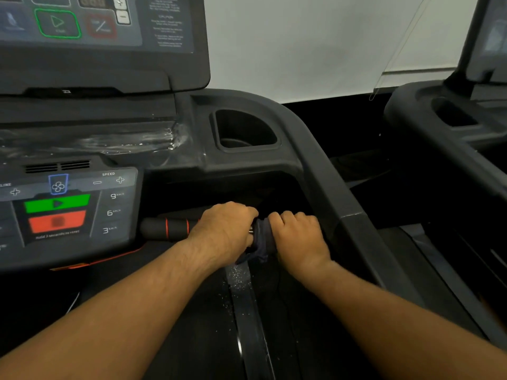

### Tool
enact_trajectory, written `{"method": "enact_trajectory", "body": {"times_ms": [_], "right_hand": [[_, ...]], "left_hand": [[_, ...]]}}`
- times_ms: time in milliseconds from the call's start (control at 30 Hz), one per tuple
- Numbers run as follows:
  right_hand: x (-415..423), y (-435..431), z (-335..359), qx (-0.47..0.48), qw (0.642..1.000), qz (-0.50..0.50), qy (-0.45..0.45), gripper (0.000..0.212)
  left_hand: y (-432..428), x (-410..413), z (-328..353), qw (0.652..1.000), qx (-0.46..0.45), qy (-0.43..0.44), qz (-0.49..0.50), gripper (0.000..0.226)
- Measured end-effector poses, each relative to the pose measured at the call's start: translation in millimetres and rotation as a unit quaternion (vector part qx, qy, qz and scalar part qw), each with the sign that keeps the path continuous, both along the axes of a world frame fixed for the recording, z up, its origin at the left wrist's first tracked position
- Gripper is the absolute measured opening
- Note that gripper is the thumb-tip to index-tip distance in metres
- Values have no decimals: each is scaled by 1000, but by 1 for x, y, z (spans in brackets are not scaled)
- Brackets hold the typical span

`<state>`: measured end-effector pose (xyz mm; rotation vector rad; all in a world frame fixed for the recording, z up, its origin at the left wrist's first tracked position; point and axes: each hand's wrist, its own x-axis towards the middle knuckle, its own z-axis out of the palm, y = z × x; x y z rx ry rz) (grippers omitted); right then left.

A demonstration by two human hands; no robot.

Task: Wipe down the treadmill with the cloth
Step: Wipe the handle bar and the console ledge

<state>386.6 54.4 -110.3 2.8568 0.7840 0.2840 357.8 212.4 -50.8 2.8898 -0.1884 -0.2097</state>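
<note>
The treadmill's black horizontal handlebar (164, 228) with red rings juts right from the control panel (63, 212). My left hand (225, 224) grips this bar with curled fingers. Just to its right, my right hand (297, 237) is wrapped round a dark grey cloth (262, 241) bunched over the same bar. A corner of the cloth hangs down between the two hands. The bar's part under the hands and cloth is hidden.
The dark side rail (323, 171) curves down the right, with a cup holder (244, 130) above. The upper console screen (90, 23) stands at top left. Below my arms lie the belt and a side strip speckled with white dust (238, 278). A second treadmill (452, 119) stands at right.
</note>
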Motion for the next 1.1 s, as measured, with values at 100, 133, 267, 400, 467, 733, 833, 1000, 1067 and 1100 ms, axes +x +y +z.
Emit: {"method": "enact_trajectory", "body": {"times_ms": [100,133,267,400,467,733,833,1000,1067,1100], "right_hand": [[18,1,24,-35,985,30,169,43],[25,3,31,-40,972,26,229,41],[43,16,50,-69,915,29,395,48],[18,7,30,5,977,52,209,63],[3,3,10,-6,995,78,63,68],[6,26,8,7,983,182,0,77],[6,43,26,-14,976,187,110,83],[17,13,34,-38,969,87,229,97],[7,11,24,27,977,82,196,87],[1,15,19,46,984,88,149,84]], "left_hand": [[13,0,8,999,-37,13,2,52],[21,-2,12,999,-35,12,6,54],[59,-15,27,999,19,5,28,50],[82,-24,42,997,32,-18,61,49],[87,-29,45,997,33,-37,65,46],[104,-40,46,990,44,-112,77,48],[108,-41,45,989,41,-110,86,47],[103,-44,47,990,36,-107,80,44],[103,-44,49,990,28,-117,79,43],[104,-44,49,989,23,-120,83,43]]}}
